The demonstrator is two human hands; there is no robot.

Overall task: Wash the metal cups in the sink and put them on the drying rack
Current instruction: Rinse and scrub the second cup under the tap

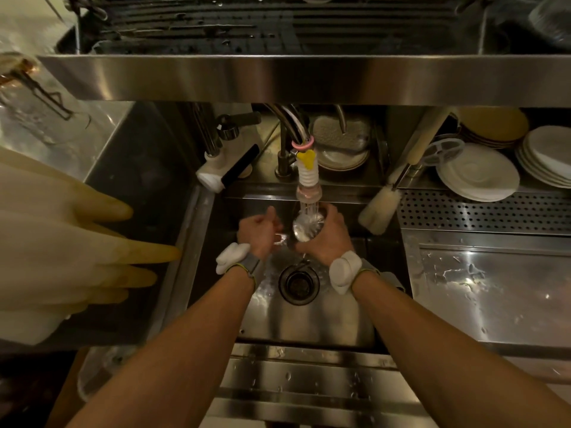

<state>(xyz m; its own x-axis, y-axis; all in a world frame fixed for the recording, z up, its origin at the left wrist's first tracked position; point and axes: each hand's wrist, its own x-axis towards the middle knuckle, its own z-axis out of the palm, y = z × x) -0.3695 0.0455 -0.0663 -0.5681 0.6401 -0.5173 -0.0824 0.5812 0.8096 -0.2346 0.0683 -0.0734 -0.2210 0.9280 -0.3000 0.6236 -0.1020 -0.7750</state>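
Observation:
My right hand [332,234] grips a shiny metal cup [306,225], its mouth tilted toward me under water running from the faucet head [308,188]. My left hand [258,231] is close beside the cup on its left, fingers curled, touching something shiny near the cup's rim; what it holds I cannot tell. Both hands hover over the steel sink [309,322], above its drain [298,282]. The drying rack [278,29] with dark wire bars sits on the shelf overhead.
Stacks of white plates and saucers [477,173] stand at the right rear beside a perforated steel tray [482,208]. A bottle brush [381,208] leans at the sink's right edge. Pale rubber gloves [61,242] hang at the left. A wet steel counter [494,291] lies right.

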